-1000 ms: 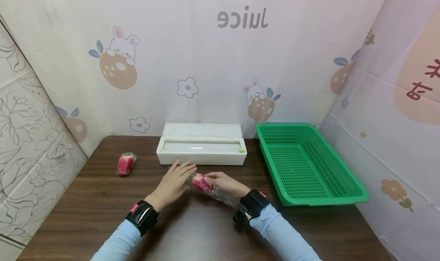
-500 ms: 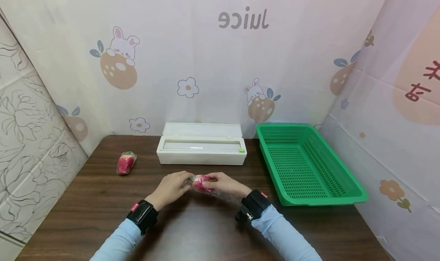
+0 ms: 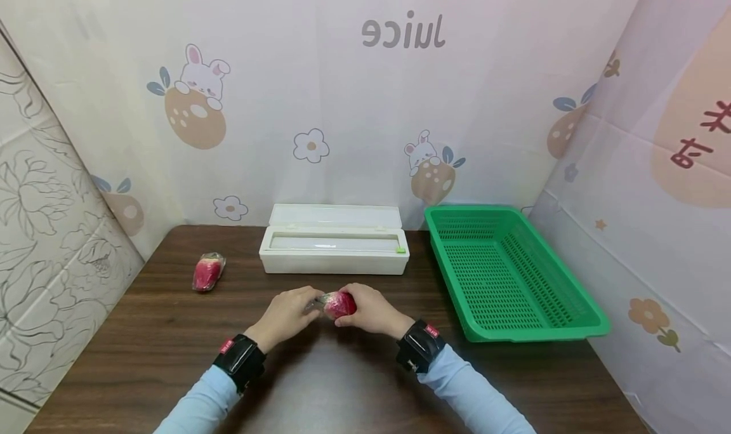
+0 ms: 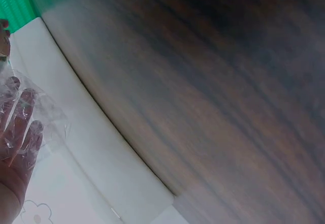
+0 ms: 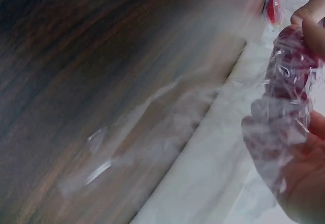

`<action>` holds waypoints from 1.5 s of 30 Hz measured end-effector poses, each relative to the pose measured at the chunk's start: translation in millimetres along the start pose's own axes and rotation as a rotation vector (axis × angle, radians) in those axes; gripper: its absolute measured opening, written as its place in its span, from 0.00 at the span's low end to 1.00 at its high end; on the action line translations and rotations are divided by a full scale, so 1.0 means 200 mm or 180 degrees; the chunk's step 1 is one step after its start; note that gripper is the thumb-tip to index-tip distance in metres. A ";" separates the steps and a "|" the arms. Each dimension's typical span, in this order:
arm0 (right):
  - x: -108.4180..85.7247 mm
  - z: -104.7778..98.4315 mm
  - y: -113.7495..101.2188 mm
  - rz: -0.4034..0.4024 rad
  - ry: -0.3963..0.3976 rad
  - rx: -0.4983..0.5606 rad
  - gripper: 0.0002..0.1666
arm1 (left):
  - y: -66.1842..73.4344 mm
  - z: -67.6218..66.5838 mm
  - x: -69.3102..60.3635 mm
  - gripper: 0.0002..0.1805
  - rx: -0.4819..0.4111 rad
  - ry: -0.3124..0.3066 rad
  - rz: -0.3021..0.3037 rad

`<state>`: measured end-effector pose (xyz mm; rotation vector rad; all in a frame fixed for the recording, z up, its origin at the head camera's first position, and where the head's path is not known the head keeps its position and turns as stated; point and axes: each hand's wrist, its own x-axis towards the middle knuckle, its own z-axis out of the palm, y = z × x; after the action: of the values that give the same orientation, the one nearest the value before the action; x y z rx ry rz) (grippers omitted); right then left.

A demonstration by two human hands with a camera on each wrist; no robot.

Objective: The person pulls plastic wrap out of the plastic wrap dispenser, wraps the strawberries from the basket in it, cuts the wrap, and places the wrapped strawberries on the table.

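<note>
My right hand grips a red fruit-like piece with a pale end, wrapped in clear cling film. In the right wrist view the film bunches over the fingers, and a loose sheet trails away from it. Facing it, my left hand has fingers and thumb bent around the film at the pale end. Through the crinkled film in the left wrist view, several fingers of that hand show. A second red wrapped piece lies at the table's left.
Behind the hands stands a white cling film dispenser, its lid raised and a green slider at the right of its slot. A green slatted basket sits at the right on the dark wooden table. Printed curtains hang behind and beside it.
My left hand has gone from spread fingers to bent ones at the film's end. My right hand has turned and now wraps further around the red piece; the trailing film has drawn out of sight in the head view.
</note>
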<state>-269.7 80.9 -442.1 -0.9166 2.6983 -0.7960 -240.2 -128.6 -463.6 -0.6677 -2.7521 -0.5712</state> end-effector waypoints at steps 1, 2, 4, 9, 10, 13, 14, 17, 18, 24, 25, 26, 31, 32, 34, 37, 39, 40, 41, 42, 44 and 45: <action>0.00 0.00 0.00 0.0005 0.0025 -0.0052 0.34 | 0.00 0.00 0.00 0.17 0.0074 0.0030 0.0042; -0.01 0.00 -0.01 0.0016 0.0046 -0.0086 0.34 | -0.01 -0.01 0.00 0.19 0.0157 0.0072 0.0105; -0.01 0.00 -0.01 0.0044 0.0085 -0.0104 0.34 | -0.01 -0.02 0.00 0.23 0.0339 0.0168 0.0284; -0.01 0.02 -0.01 0.0066 0.0217 -0.0161 0.33 | 0.02 -0.05 0.01 0.32 0.0941 0.0413 0.0820; -0.01 0.02 -0.02 0.0058 0.0237 -0.0169 0.33 | 0.03 -0.05 0.01 0.32 0.1063 0.0436 0.0902; -0.01 0.03 -0.03 0.0022 0.0255 -0.0131 0.33 | 0.05 -0.04 0.01 0.30 0.1333 0.0450 0.1036; -0.01 0.03 -0.03 0.0013 0.0251 -0.0102 0.33 | 0.05 -0.03 0.01 0.30 0.1393 0.0429 0.1045; -0.01 0.03 -0.05 0.0011 0.0223 0.0024 0.34 | 0.04 -0.02 0.01 0.28 0.1469 0.0394 0.1028; -0.02 0.03 -0.05 0.0020 0.0216 0.0064 0.34 | 0.04 -0.02 0.00 0.27 0.1483 0.0379 0.1014; -0.03 0.03 -0.05 0.0067 0.0210 0.0198 0.34 | 0.02 -0.02 -0.01 0.27 0.1454 0.0312 0.0972; -0.03 0.03 -0.05 0.0077 0.0206 0.0213 0.34 | 0.01 -0.01 -0.01 0.27 0.1441 0.0308 0.0978; -0.03 0.03 -0.05 0.0092 0.0201 0.0239 0.34 | 0.01 -0.01 -0.01 0.27 0.1430 0.0303 0.0982; -0.04 0.03 -0.04 0.0181 0.0139 0.0395 0.35 | -0.02 -0.02 -0.01 0.26 0.1341 0.0371 0.1042; -0.04 0.02 -0.04 0.0196 0.0130 0.0419 0.35 | -0.03 -0.02 -0.01 0.25 0.1320 0.0391 0.1044; -0.04 0.02 -0.04 0.0213 0.0132 0.0454 0.36 | -0.04 -0.02 -0.01 0.25 0.1307 0.0416 0.1036; -0.04 0.02 -0.05 0.0208 0.0177 0.0467 0.36 | -0.03 -0.03 -0.01 0.27 0.1363 0.0414 0.0948; -0.04 0.03 -0.05 0.0216 0.0227 0.0466 0.35 | -0.01 -0.04 -0.01 0.33 0.1421 0.0391 0.0879; -0.04 0.03 -0.05 0.0219 0.0252 0.0463 0.35 | 0.00 -0.04 -0.01 0.36 0.1442 0.0386 0.0870; -0.04 0.04 -0.05 0.0228 0.0280 0.0462 0.35 | 0.02 -0.05 -0.01 0.39 0.1468 0.0391 0.0875; -0.04 0.04 -0.05 0.0236 0.0309 0.0460 0.35 | 0.03 -0.06 -0.01 0.40 0.1489 0.0398 0.0895; -0.04 0.04 -0.06 0.0250 0.0362 0.0478 0.35 | 0.06 -0.06 0.00 0.41 0.1517 0.0399 0.0949; -0.04 0.05 -0.06 0.0246 0.0389 0.0503 0.34 | 0.07 -0.07 0.00 0.38 0.1523 0.0420 0.0977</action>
<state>-254.1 73.6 -443.2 -0.7466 2.7058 -1.0629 -232.7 -123.2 -447.4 -0.8645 -2.4535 0.1056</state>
